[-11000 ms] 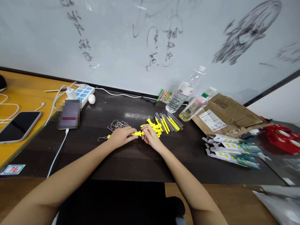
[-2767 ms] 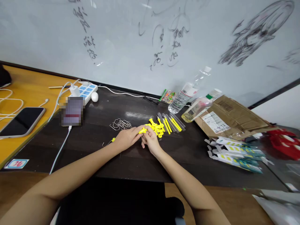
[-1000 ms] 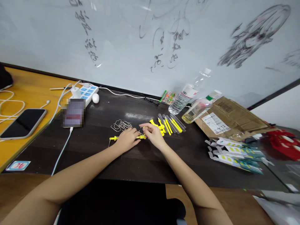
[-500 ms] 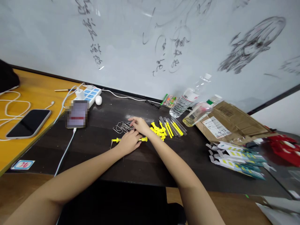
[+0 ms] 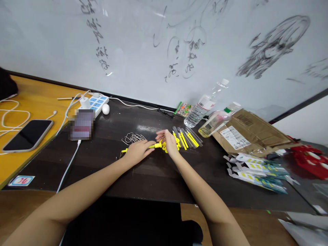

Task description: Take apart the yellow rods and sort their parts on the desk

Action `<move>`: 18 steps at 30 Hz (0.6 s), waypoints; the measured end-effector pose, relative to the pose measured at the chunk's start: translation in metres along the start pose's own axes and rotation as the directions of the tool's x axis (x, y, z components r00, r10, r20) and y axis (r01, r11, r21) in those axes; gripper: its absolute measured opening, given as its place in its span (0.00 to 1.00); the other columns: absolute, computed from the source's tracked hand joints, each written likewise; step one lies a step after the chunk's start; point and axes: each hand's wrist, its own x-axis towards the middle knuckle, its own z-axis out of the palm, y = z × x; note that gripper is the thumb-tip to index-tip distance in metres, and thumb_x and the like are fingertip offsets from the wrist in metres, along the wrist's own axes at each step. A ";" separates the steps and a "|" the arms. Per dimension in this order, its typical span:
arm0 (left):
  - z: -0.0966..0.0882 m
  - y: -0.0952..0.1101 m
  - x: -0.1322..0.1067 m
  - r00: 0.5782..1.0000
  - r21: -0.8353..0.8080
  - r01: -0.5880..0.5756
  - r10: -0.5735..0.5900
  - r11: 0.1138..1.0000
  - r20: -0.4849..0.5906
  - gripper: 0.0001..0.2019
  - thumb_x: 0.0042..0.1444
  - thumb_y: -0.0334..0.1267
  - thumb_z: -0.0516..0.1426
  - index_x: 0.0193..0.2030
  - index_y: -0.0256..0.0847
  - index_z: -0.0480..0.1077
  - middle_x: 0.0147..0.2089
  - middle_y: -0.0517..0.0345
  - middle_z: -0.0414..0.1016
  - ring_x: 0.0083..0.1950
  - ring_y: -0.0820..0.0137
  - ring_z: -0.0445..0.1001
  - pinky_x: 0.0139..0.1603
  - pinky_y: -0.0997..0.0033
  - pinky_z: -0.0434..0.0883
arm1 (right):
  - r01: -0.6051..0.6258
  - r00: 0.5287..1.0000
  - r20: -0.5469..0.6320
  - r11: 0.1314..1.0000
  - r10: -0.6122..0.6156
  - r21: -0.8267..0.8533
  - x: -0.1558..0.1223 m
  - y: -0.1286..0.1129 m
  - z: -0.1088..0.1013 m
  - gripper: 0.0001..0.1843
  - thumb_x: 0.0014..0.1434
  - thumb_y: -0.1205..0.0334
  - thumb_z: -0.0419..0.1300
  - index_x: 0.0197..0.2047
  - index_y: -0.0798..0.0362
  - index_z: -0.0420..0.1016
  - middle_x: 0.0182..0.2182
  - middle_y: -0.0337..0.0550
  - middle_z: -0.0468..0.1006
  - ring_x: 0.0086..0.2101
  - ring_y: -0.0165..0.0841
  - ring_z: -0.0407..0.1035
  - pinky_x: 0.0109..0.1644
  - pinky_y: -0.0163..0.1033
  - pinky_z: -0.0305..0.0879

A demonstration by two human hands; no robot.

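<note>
My left hand (image 5: 137, 151) is closed around a slim tube with yellow ends (image 5: 156, 146), which lies roughly level just over the dark table. A thin wire trails from its left end, and the hand hides the tube's middle. Close by on the right, my right hand (image 5: 170, 143) is over a pile of small yellow plastic pieces (image 5: 164, 149), its fingers stretched to the left and apart. The wrist covers part of that pile. Bent metal wire hooks (image 5: 133, 138) lie in a tangle beyond my left hand.
Several clear tubes with yellow inserts (image 5: 189, 137) lie right of the pile. Behind them stand a water bottle (image 5: 200, 111) and a tilted bottle (image 5: 217, 120), beside a cardboard package (image 5: 252, 131). Printed packets (image 5: 258, 172) lie right; a phone (image 5: 82, 124) and power strip (image 5: 99, 103) left.
My right hand has moved right, from the metal hooks to the yellow pieces. My left hand has shifted slightly left, still on the tube, whose right end is a little higher.
</note>
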 end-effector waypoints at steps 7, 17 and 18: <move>-0.004 -0.005 0.002 0.989 -0.281 0.078 -0.109 0.957 -0.099 0.15 0.63 0.43 0.50 0.54 0.45 0.64 0.46 0.59 0.75 0.43 0.69 0.74 0.44 0.71 0.68 | -0.059 0.976 0.215 0.986 0.024 0.156 -0.024 0.011 0.002 0.20 0.58 0.42 0.53 0.40 0.51 0.67 0.26 0.38 0.72 0.21 0.26 0.64 0.20 0.30 0.56; -0.005 -0.008 0.004 0.988 -0.332 0.102 -0.133 0.938 -0.074 0.15 0.60 0.43 0.51 0.52 0.44 0.64 0.37 0.60 0.74 0.36 0.69 0.73 0.38 0.71 0.67 | -0.079 0.997 0.022 0.950 0.076 0.303 -0.021 0.005 -0.002 0.16 0.56 0.47 0.58 0.38 0.50 0.64 0.21 0.32 0.69 0.17 0.23 0.60 0.16 0.27 0.53; -0.005 -0.009 0.004 0.988 -0.333 0.102 -0.135 0.937 -0.078 0.15 0.60 0.43 0.50 0.52 0.45 0.65 0.37 0.60 0.74 0.37 0.69 0.73 0.39 0.71 0.67 | -0.082 0.996 0.006 0.947 0.084 0.311 -0.021 0.004 -0.003 0.16 0.56 0.47 0.58 0.38 0.51 0.64 0.21 0.32 0.69 0.16 0.23 0.59 0.16 0.27 0.53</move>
